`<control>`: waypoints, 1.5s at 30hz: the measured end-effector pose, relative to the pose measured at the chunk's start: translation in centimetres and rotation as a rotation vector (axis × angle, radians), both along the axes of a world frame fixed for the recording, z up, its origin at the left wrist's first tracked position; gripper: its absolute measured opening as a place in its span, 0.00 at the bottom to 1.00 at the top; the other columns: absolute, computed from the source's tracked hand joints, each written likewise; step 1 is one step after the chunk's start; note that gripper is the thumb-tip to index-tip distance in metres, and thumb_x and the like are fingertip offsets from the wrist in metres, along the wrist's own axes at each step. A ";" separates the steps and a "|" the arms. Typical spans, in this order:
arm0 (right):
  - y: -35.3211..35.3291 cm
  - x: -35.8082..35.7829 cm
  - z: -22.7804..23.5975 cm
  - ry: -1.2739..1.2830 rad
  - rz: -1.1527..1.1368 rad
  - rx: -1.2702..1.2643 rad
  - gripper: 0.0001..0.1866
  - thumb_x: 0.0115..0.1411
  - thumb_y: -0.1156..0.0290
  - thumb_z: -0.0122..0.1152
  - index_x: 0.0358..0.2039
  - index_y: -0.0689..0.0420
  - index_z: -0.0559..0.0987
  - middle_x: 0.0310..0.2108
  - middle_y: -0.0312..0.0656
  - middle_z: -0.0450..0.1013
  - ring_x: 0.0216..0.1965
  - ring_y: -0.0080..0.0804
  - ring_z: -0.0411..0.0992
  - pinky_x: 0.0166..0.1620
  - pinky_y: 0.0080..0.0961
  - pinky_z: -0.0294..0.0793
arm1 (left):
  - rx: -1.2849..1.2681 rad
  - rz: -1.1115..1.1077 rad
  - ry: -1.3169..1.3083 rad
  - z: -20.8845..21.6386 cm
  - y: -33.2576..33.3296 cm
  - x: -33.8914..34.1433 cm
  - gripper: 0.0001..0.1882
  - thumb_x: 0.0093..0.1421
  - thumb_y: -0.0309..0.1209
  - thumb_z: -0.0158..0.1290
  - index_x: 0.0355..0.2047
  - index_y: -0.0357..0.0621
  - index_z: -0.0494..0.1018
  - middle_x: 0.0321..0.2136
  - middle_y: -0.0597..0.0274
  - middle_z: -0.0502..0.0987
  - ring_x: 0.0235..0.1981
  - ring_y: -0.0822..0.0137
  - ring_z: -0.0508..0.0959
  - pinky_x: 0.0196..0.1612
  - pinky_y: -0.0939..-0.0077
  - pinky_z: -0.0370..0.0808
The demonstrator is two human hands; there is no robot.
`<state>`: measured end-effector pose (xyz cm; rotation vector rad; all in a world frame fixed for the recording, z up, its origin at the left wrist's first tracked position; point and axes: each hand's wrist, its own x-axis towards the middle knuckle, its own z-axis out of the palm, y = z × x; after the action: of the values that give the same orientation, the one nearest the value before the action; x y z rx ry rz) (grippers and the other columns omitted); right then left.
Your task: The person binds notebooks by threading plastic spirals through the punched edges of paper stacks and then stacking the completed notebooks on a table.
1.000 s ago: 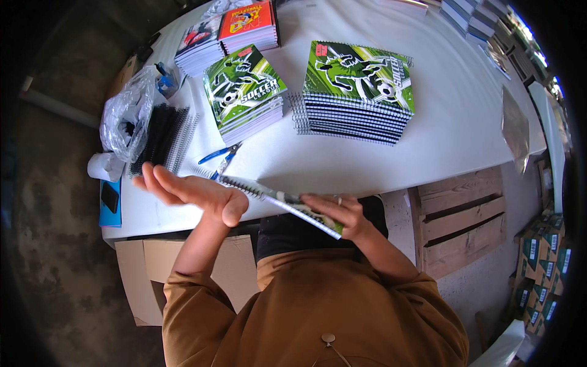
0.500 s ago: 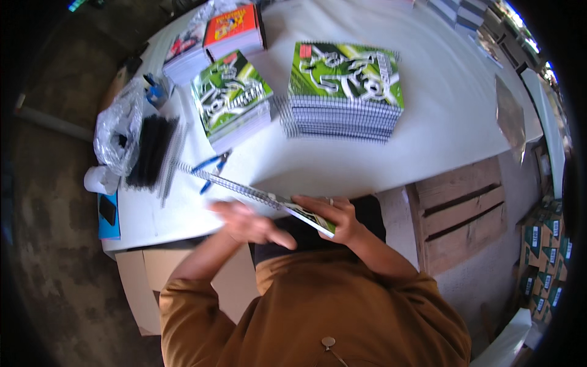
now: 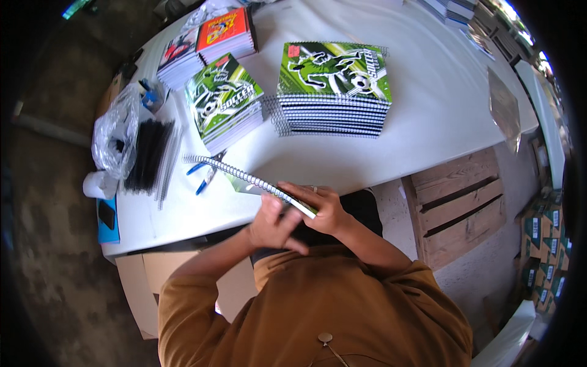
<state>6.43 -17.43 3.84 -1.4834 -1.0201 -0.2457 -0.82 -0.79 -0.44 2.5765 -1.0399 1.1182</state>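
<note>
My right hand (image 3: 323, 211) grips the lower end of a spiral notebook (image 3: 243, 185) with a green cover, held on edge and slanting above the front of the table. A pale coil (image 3: 254, 179) runs along its upper edge, and its loose end sticks out to the left. Against the near part of the coil lies my left hand (image 3: 276, 225), fingers apart and slightly blurred, not closed around anything. Just beyond the coil's free end lie blue-handled pliers (image 3: 206, 181), partly behind it.
Stacked green-covered notebooks (image 3: 335, 113) and a smaller green stack (image 3: 226, 104) stand farther back. Red-covered books (image 3: 226, 33) are behind. At left lie black coils (image 3: 148, 153), a plastic bag (image 3: 115, 137) and a white roll (image 3: 99, 183). A wooden pallet (image 3: 458, 214) is right of me.
My left hand has moved right and up against the coil. The notebook and my right hand have shifted slightly left and away from me.
</note>
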 end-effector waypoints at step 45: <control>-6.9 12.6 14.3 0.063 -0.092 0.933 0.11 0.54 0.80 0.59 0.39 0.63 0.72 0.33 0.43 0.75 0.34 0.26 0.74 0.40 0.20 0.73 | -1.057 0.294 -0.136 20.7 -2.9 14.6 0.35 0.52 0.35 0.61 0.55 0.36 0.56 0.48 0.50 0.68 0.50 0.64 0.67 0.53 0.73 0.60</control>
<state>19.00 -24.35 18.13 -0.6762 -0.6317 -0.6367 13.82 -3.67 20.22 1.7996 0.0182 1.3952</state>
